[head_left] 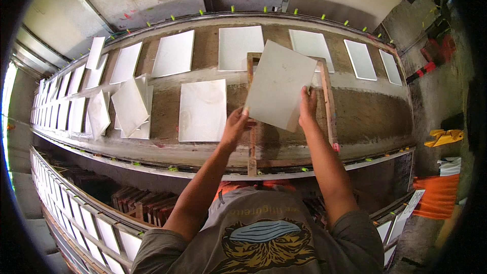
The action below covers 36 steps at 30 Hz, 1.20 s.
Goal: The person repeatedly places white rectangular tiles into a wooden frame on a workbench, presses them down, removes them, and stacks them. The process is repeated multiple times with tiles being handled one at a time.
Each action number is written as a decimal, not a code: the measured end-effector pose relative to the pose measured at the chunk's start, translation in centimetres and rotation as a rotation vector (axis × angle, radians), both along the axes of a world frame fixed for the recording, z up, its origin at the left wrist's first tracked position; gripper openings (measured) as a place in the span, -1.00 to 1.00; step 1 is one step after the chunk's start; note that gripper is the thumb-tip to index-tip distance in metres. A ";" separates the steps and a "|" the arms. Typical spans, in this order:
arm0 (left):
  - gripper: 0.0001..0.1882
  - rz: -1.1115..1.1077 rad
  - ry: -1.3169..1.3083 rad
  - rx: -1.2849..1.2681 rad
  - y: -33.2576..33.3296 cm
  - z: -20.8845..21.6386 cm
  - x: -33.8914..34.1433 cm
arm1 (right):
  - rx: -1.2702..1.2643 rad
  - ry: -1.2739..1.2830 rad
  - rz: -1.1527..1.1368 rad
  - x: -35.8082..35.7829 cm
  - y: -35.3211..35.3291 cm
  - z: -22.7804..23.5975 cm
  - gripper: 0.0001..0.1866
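Between my two hands I hold up a stiff off-white rectangular sheet, tilted with its top corner to the left. My left hand pinches its lower left corner, and my right hand grips the right edge with the thumb on top. Beneath it, a wooden frame lies on the long table, partly covered by the sheet and my arms. Whether mesh spans the frame I cannot tell. Left of my left hand, another white sheet lies flat, with faint marks on its surface.
Several white sheets lie in two rows along the table, some loose and overlapping at the left. Small green clips line the table's edges. Behind me runs a second table with sheets. An orange cloth hangs at right.
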State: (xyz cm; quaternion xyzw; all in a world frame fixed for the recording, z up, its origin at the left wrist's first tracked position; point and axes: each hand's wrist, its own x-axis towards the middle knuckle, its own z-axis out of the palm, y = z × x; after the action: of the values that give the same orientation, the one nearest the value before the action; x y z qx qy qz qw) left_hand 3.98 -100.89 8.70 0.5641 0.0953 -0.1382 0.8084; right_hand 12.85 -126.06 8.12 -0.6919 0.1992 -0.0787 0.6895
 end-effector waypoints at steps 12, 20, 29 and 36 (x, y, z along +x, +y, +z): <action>-0.66 -0.104 -0.256 0.252 -3.8 3.2 3.6 | -1.261 -0.503 0.207 -3.1 -10.2 6.0 0.11; -0.62 -0.361 -0.434 0.822 -5.4 8.1 7.1 | -1.148 -0.410 0.656 -0.6 -9.0 10.9 -0.04; -0.35 0.124 -0.166 1.083 -3.5 -7.9 1.0 | -0.525 -0.208 0.176 1.1 -13.0 1.1 -0.39; -0.45 0.231 -0.224 0.702 -4.8 -11.9 -4.2 | -0.240 -0.052 0.022 0.1 -13.1 -3.2 -0.52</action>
State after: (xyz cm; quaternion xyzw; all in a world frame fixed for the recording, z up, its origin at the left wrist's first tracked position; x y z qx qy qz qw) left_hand -0.18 -105.71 -3.22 0.8036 0.1106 0.0572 0.5820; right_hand 12.99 -139.17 4.93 -0.7694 0.1627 -0.1126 0.6074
